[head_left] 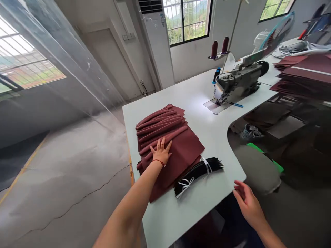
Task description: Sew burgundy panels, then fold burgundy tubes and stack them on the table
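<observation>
My left hand (160, 152) lies with fingers spread on a stack of maroon fabric panels (184, 146), which have rolled or folded edges layered along the stack's far side. A red cord circles that wrist. In front of the stack lies a curved bundle of black strips (200, 173), tied with white ties in two places. My right hand (247, 203) is off the table's front edge near its rounded corner, fingers loosely curved and apart, with nothing seen in it.
An industrial sewing machine (236, 81) stands on the white table (165, 220), a blue-handled tool (236, 104) beside its needle plate. Thread cones (214, 50) stand behind it. More maroon panels (305, 77) are piled at right. A padded stool (254, 168) is below the table edge.
</observation>
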The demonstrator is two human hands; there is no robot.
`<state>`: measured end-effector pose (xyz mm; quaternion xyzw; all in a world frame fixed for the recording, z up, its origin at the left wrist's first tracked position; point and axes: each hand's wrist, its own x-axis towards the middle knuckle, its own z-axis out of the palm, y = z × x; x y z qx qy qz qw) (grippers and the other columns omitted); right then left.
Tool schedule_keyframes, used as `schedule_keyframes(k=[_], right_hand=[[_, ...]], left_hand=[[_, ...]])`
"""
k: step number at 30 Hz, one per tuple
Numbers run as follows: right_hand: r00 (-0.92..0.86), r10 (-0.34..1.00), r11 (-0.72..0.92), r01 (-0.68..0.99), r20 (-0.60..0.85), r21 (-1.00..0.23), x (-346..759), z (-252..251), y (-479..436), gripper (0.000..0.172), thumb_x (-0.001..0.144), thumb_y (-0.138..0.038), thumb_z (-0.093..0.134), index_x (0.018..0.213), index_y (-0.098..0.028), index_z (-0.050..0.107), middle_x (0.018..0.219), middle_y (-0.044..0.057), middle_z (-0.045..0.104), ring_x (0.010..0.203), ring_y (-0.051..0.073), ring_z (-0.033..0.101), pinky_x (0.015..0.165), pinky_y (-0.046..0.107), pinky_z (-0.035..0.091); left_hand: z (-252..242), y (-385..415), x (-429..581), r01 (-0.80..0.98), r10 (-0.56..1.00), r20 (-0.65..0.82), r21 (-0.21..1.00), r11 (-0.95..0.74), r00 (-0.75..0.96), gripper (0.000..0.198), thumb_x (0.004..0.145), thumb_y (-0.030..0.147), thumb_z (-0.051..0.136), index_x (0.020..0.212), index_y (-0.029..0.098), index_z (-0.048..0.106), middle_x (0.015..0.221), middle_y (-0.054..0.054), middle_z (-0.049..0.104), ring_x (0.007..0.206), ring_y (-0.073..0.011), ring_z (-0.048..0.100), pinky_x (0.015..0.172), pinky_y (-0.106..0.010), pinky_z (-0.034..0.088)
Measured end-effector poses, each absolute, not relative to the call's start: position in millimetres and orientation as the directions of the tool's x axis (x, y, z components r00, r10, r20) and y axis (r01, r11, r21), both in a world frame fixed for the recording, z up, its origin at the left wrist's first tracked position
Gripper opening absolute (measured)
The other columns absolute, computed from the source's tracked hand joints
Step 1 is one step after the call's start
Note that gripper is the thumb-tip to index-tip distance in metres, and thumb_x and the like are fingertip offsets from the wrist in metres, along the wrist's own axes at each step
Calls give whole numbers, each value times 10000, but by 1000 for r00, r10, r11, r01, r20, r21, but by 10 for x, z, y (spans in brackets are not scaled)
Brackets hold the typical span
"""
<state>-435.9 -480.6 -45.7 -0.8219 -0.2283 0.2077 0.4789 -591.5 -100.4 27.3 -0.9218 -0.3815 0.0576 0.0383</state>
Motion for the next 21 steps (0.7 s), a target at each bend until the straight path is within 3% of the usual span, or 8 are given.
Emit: schedule_keyframes(k=[3,5,8,11,13,16,18,21], right_hand=[[864,362,-608,-65,-349,-791,-4641,-758,-5929,477,765,-600,541,1070,-234,562,1126,125,640,954,292,670,752,386,568],[850,298,-698,-117,-434,-707,-4725,-922,-6469,449,772,-615,497,1029,-255,571,1083,108,669,919,293,686,736,392,567],[805,329,-767,-77,-493,-637,-4627,-1095,-6942,453,812,-604,408,1027,-240,569,1006,104,699,893,287,693,748,401,553],[728,423,-801,21,-540,-598,-4394,-1262,-7188,468,836,-578,388,1059,-209,570,976,99,703,894,268,685,764,387,536],[665,493,-806,107,-561,-582,-4282,-1379,-7349,442,855,-546,375,1050,-204,576,1000,95,696,910,254,676,787,374,523],[576,554,-810,205,-601,-550,-4255,-1591,-7664,331,886,-448,373,967,-214,594,998,87,694,913,235,671,795,355,515],[530,551,-826,238,-644,-511,-4337,-1823,-7883,241,908,-342,400,906,-214,605,964,74,697,895,216,673,793,339,514],[473,498,-867,262,-727,-423,-4577,-2386,-8102,158,937,-242,488,876,-174,617,911,41,685,857,178,662,809,346,509]], left_hand=[[109,-944,-5866,689,700,-130,-121,-714,702,586,931,306,496,1474,382,287,1596,-71,91,1439,-361,28,1007,-770,71],[160,-954,-5863,677,688,-86,-131,-725,720,546,936,257,469,1452,379,343,1596,-67,87,1440,-366,-11,997,-780,26],[303,-1251,-5940,688,684,81,-128,-714,725,544,912,211,486,1440,300,389,1581,-115,97,1436,-374,-33,1014,-758,1],[338,-2018,-6197,723,686,273,-59,-688,675,583,892,289,536,1436,152,375,1524,-202,160,1430,-372,21,1080,-671,72],[231,-2749,-6394,701,669,310,12,-713,675,522,893,333,532,1362,119,452,1464,-210,253,1417,-364,99,1108,-602,139],[-202,-3847,-6541,535,548,120,125,-835,828,316,899,271,491,1182,170,588,1342,-167,421,1364,-341,249,1113,-536,213],[-681,-4357,-6527,417,385,-179,199,-887,905,306,881,200,482,1164,194,599,1339,-143,464,1340,-321,304,1114,-515,231],[-1629,-4655,-6403,409,209,-586,232,-882,783,312,833,200,562,1140,179,609,1386,-132,461,1341,-309,326,1102,-464,285]])
